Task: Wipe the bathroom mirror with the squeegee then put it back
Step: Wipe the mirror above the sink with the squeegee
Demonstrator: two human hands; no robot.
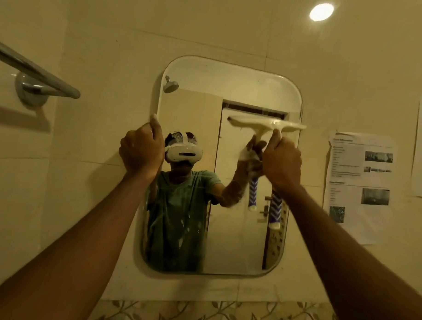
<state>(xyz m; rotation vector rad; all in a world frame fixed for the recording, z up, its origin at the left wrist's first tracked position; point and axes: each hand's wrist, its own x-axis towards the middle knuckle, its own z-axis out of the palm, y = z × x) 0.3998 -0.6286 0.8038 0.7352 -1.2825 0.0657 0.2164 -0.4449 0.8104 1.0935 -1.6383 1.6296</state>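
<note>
Both arms are up at the bathroom mirror (226,232), which hangs on the tiled wall (96,203) with rounded corners. My right hand (282,162) is wrapped tight around the squeegee (266,124), thumb pressing up along its neck. The white blade lies flat and level against the glass, across the upper right part of the mirror, its right tip just reaching the mirror's right edge. The blue-and-white patterned handle (275,210) hangs down below my fist, tilted a little.

My left hand (141,152) is curled over the mirror's left edge, fingers clamped on the rim, thumb pointing up along it. The two hands are well apart, one at each side of the glass.

Below the blade the glass looks streaky, with pale drips and smears down the middle. A chrome towel bar (36,70) juts out on the wall to the upper left. Printed sheets (360,184) are stuck to the wall right of the mirror, and a round ceiling light (321,11) glows above.
</note>
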